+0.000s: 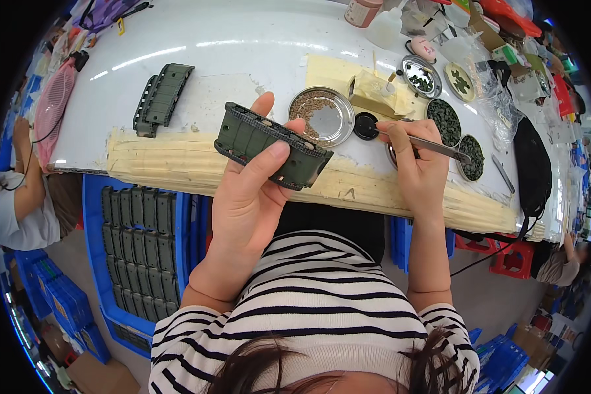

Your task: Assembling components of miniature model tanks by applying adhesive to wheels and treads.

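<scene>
My left hand [246, 197] is closed round a dark green plastic housing [264, 143], tilted, with the thumb across its face. In my right hand [419, 164] is a pair of metal tweezers [433, 146], its tips pointing left at a small round black dish [366, 125]; whether they grip anything is too small to tell. Between the hands, further back, stands a round metal dish [337, 123] with many small copper-brown pieces. Right of my right hand, dishes hold small dark green pieces [444, 122] and more such pieces [471, 157].
Similar green housings [163, 98] lie on the table's left. A blue crate [93, 230] of housings stands below. Tape covers the table's front edge [171, 157]. A yellowish box [377, 92], a squeeze bottle [384, 29] and a black strap [532, 171] are at the right. Other people sit nearby.
</scene>
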The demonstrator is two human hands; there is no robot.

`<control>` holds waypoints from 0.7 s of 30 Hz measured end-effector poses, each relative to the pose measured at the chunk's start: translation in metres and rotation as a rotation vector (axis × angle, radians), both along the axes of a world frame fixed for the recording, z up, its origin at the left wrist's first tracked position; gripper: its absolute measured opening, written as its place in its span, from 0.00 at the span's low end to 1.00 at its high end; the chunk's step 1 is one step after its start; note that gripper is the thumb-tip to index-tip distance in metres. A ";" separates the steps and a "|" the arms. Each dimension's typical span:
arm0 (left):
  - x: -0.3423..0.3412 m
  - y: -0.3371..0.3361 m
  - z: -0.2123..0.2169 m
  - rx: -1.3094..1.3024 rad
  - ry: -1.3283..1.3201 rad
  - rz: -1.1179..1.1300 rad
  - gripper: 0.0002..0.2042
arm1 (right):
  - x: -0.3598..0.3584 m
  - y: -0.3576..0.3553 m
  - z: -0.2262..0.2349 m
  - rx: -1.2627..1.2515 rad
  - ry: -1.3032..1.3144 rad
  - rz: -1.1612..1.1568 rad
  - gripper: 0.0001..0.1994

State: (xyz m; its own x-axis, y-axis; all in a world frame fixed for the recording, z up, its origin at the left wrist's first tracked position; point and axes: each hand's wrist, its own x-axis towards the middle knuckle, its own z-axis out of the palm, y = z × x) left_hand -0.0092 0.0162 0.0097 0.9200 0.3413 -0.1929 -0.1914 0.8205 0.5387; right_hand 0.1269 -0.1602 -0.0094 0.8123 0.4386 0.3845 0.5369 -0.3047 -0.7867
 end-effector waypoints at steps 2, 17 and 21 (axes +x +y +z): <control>0.000 0.000 0.001 0.028 0.022 0.003 0.26 | 0.000 -0.001 -0.001 0.001 -0.003 0.002 0.08; 0.007 -0.006 0.000 -0.062 0.045 0.038 0.21 | -0.042 0.014 0.040 0.288 0.036 0.442 0.06; 0.007 -0.006 0.002 -0.061 0.061 0.020 0.17 | -0.044 0.016 0.039 0.229 0.072 0.437 0.07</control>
State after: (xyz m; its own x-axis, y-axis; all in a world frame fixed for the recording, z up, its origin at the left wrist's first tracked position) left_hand -0.0026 0.0106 0.0117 0.8991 0.3453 -0.2690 -0.1764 0.8484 0.4992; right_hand 0.0829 -0.1441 0.0295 0.5990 0.6552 0.4603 0.5178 0.1216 -0.8468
